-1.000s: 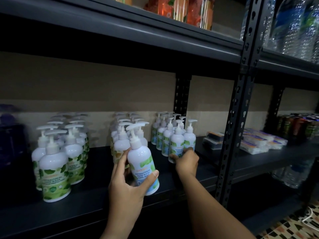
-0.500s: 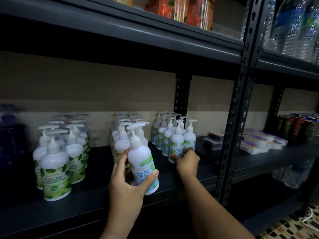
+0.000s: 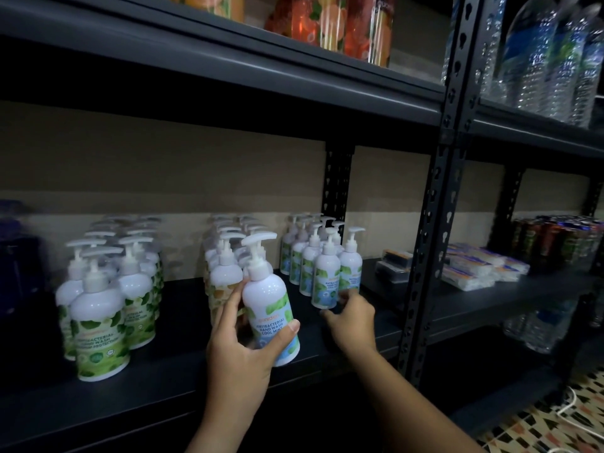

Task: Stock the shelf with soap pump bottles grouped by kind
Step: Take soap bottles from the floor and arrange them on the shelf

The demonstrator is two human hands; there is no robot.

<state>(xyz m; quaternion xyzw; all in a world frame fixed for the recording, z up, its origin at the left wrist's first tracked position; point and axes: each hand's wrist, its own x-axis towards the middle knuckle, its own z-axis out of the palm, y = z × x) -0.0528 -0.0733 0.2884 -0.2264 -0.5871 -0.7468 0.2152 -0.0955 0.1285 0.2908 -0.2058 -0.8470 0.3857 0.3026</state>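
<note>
My left hand (image 3: pixel 238 354) grips a white pump bottle (image 3: pixel 273 308) with a blue-green "cool mint" label, tilted just above the dark shelf board (image 3: pixel 176 384). It hangs in front of the middle group of bottles with yellowish labels (image 3: pixel 224 276). To the right stands the cool mint group (image 3: pixel 313 266). My right hand (image 3: pixel 354 318) sits at the foot of that group's front bottle (image 3: pixel 325 279), fingers loosely curled, fingertips at its base. A group of green-leaf bottles (image 3: pixel 98 322) stands on the left.
A black perforated upright (image 3: pixel 434 243) bounds the bay on the right. Beyond it lie flat packs (image 3: pixel 480 266) and cans (image 3: pixel 555 240). The shelf above (image 3: pixel 228 63) carries orange-patterned bottles, with water bottles (image 3: pixel 549 53) at the upper right. Something dark blue (image 3: pixel 16 256) sits far left.
My right hand has slipped down and back from the side of the front cool mint bottle to its base. The left hand and its bottle have barely moved.
</note>
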